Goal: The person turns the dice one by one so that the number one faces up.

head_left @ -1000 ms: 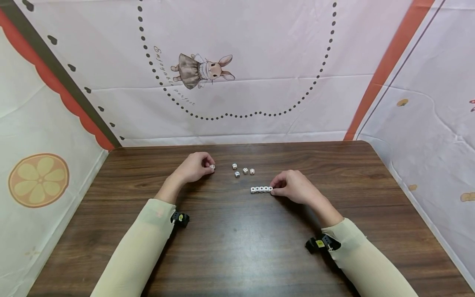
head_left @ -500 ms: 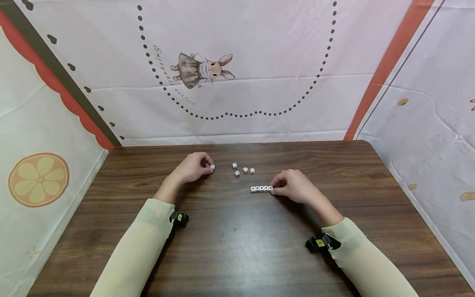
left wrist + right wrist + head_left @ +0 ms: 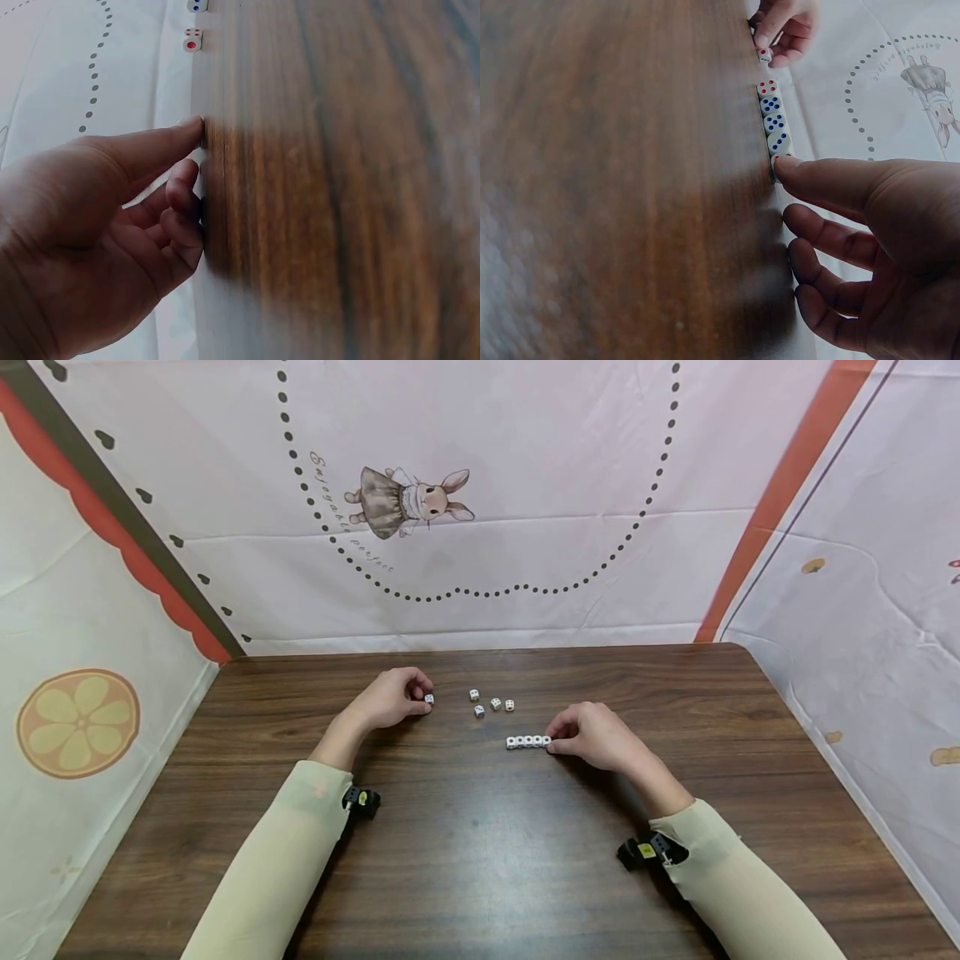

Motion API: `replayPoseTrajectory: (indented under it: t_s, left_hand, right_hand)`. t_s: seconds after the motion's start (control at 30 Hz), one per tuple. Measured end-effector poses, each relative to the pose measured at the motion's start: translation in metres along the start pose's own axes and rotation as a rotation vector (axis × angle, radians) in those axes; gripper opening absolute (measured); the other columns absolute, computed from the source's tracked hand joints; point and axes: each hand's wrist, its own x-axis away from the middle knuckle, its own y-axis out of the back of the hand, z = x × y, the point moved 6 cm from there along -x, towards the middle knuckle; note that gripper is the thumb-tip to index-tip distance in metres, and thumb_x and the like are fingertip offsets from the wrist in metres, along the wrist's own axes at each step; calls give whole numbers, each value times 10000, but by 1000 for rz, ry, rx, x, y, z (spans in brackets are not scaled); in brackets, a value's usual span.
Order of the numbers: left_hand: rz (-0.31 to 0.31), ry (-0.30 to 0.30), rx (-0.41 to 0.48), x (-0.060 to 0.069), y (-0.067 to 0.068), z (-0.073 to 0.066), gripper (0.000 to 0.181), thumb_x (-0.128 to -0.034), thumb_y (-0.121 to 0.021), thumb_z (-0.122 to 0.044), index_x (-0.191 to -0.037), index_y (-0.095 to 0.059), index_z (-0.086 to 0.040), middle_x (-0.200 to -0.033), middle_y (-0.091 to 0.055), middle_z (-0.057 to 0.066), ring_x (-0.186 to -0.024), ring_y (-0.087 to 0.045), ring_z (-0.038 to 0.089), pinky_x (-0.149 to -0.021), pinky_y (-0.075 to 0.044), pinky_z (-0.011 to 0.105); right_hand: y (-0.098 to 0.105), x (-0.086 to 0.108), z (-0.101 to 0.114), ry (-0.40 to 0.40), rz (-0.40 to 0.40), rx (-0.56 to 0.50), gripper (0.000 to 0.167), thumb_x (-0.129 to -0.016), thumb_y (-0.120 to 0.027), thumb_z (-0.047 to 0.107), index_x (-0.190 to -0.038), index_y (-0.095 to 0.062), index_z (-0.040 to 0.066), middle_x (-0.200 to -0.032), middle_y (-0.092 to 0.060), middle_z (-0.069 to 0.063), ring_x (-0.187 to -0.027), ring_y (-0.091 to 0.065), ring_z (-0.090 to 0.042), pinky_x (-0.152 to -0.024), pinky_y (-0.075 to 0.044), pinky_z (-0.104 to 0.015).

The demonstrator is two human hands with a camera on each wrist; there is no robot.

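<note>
My left hand (image 3: 392, 697) is at the back left of the table and pinches a white die (image 3: 429, 699) between thumb and fingers. In the left wrist view the fingers hide that die. My right hand (image 3: 596, 737) grips the right end die (image 3: 547, 742) of a straight row of several touching white dice (image 3: 528, 742). Its thumb (image 3: 799, 171) lies on that end die in the right wrist view, and the other fingers are bent. Between the hands, several loose dice (image 3: 495, 703) lie scattered just behind the row.
The brown wood-grain table (image 3: 465, 843) carries all the dice. Behind it hangs a pale printed cloth (image 3: 525, 560) with a rabbit drawing, and more cloth closes in both sides. Each wrist bears a small black camera (image 3: 363, 802).
The die in my left fingers has turned and now shows a different face, sitting slightly lower at the fingertips. My right hand, the row and the loose dice stay where they were.
</note>
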Motion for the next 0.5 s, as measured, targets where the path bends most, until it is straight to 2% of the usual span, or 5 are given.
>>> replayPoseTrajectory:
  t_s: [0.17, 0.37, 0.5]
  left_hand:
    - [27, -53, -18, 1, -1, -3, 417, -967, -777, -58, -1372, -683, -93, -1210, -646, 105, -1075, -581, 272, -943, -462, 456]
    - [38, -101, -30, 2, -2, -4, 384, -983, -730, -14, -1353, -718, -115, -1277, -659, 101, -1185, -588, 282, -1036, -451, 488]
    - [52, -88, -32, 2, -2, -4, 335, -996, -730, -42, -1320, -736, -124, -1282, -673, 84, -1243, -587, 280, -1085, -437, 496]
  right_hand:
    - [0, -1, -1, 2, -2, 8, 53, -904, -868, 187, -930, -822, 177, -837, -730, 106, -748, -594, -115, -703, -483, -357]
    - [-1, 0, 0, -20, 10, 2, 51, -909, -866, 191, -935, -822, 182, -842, -728, 104, -748, -594, -125, -699, -482, -350]
    - [-1, 0, 0, -22, 14, 2, 48, -911, -864, 188, -935, -822, 187, -844, -728, 98, -743, -589, -128, -692, -479, -349]
